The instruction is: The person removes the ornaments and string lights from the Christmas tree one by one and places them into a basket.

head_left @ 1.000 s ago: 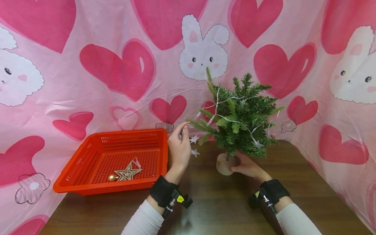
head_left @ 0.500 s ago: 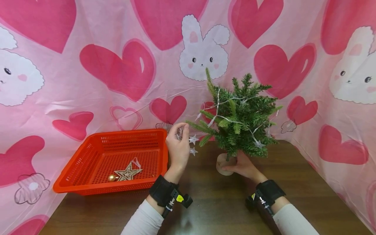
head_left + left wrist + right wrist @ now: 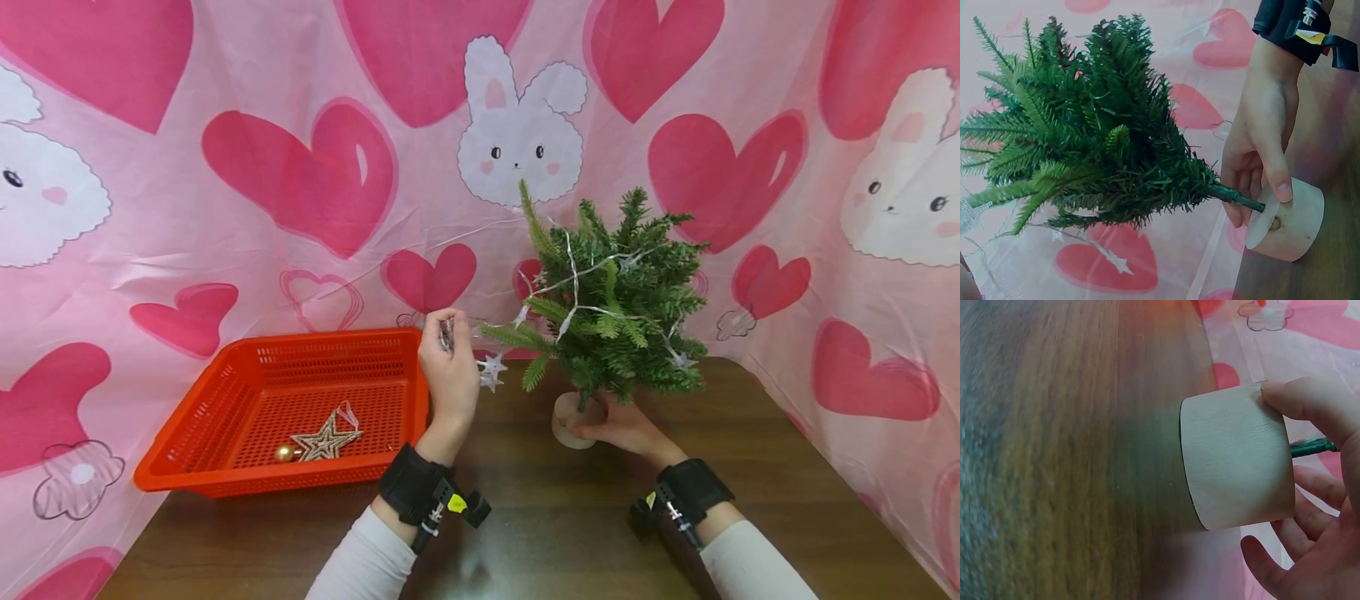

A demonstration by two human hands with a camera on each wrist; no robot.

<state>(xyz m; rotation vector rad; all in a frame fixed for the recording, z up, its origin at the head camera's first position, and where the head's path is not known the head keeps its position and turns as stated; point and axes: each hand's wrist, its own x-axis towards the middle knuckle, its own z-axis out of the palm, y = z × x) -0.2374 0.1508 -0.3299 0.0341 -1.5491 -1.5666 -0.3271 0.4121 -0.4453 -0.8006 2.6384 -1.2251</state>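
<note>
A small artificial Christmas tree (image 3: 626, 308) with a round pale wooden base (image 3: 570, 421) stands on the table, right of centre. My right hand (image 3: 626, 427) holds that base; in the right wrist view the thumb lies on its upper edge with the fingers (image 3: 1313, 519) at the other side. Clear-wired string lights with star bulbs (image 3: 492, 368) run across the tree's branches towards my left hand (image 3: 452, 371). This hand is raised left of the tree, gripping a bunch of the wire. In the left wrist view, the tree trunk (image 3: 1235, 197) enters the base beside my right thumb.
A red plastic basket (image 3: 225, 482) sits on the left of the table, close to my left wrist. Inside lie a gold glitter star (image 3: 327, 435) and a small gold ball (image 3: 284, 453). A pink heart-patterned cloth (image 3: 420, 183) hangs behind the wooden table (image 3: 555, 517).
The tree has turned on its base, bringing its branches and the wire on them round to the right. My left hand has drawn slightly left; my right hand has shifted round the base.
</note>
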